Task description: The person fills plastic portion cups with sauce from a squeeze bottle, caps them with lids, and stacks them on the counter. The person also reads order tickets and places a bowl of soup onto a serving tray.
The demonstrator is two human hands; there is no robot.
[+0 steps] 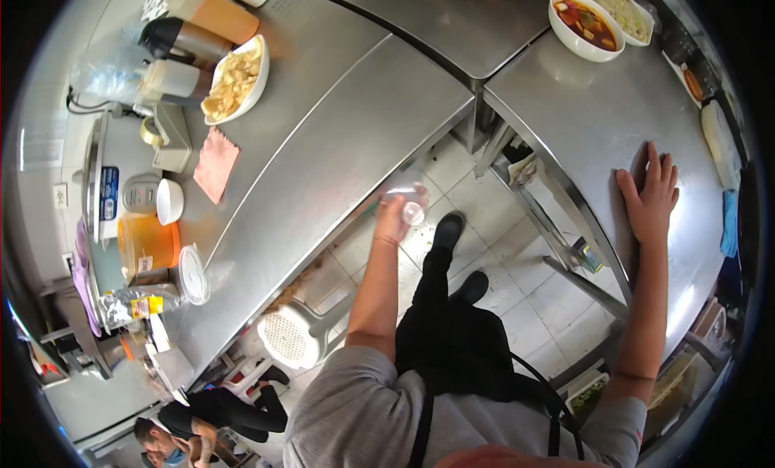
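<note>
My left hand (pixel 391 218) is closed around a clear bottle with a white cap (pixel 413 213), held over the gap between the two steel counters. The bottle's outline is partly blurred. On the right steel counter (pixel 557 104), my right hand (pixel 652 197) lies flat with its fingers spread and nothing in it. Beyond that hand, near the far end of the same counter, stand a white bowl of red soup (pixel 587 26) and a white dish of pale shredded food (pixel 617 9).
The left counter (pixel 323 137) bears a bowl of yellowish food (pixel 236 80), a pink cloth (pixel 216 164), sauce bottles and an orange tub (pixel 148 243). A white stool (pixel 289 336) stands below it. Another person (pixel 214 415) is at the lower left.
</note>
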